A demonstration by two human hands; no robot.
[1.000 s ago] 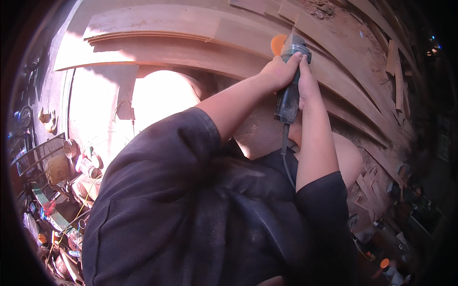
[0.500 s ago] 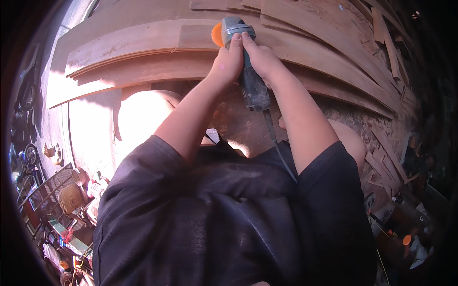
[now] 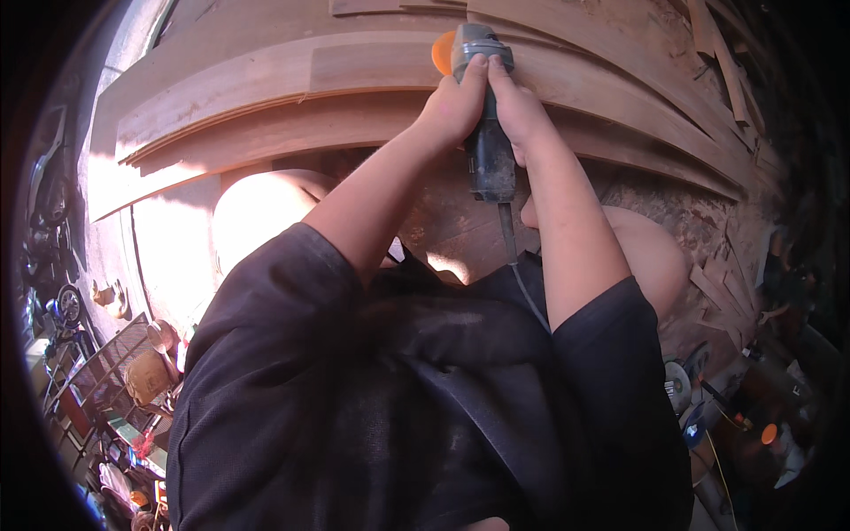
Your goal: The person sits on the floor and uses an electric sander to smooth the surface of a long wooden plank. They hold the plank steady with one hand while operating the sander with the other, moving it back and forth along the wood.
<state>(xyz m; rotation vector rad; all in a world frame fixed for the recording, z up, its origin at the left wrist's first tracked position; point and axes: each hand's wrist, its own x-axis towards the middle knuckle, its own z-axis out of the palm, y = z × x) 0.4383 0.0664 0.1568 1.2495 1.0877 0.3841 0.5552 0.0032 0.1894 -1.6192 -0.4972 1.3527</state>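
Observation:
An angle grinder (image 3: 491,159) with a dark body and a grey-green head lies between my two hands. My left hand (image 3: 456,108) is wrapped round its left side, thumb up along the head. From the other side my right hand (image 3: 521,113) grips the same body, its thumb beside the left one. An orange disc (image 3: 444,55) shows at the left of the grinder's head, over a long pale wooden board (image 3: 372,66). Whether the disc touches the wood I cannot tell. The power cord (image 3: 508,234) runs back from the grinder toward my shirt.
More long boards (image 3: 611,97) lie stacked at the far right. Wood offcuts (image 3: 722,296) are scattered on the floor at right. A wire-mesh rack (image 3: 102,363) and assorted clutter stand at lower left. Tools, one with a round metal disc (image 3: 677,387), lie at lower right.
Both hands have carried the grinder to the right along the board, and its body now points more straight away from me. The grip is unchanged.

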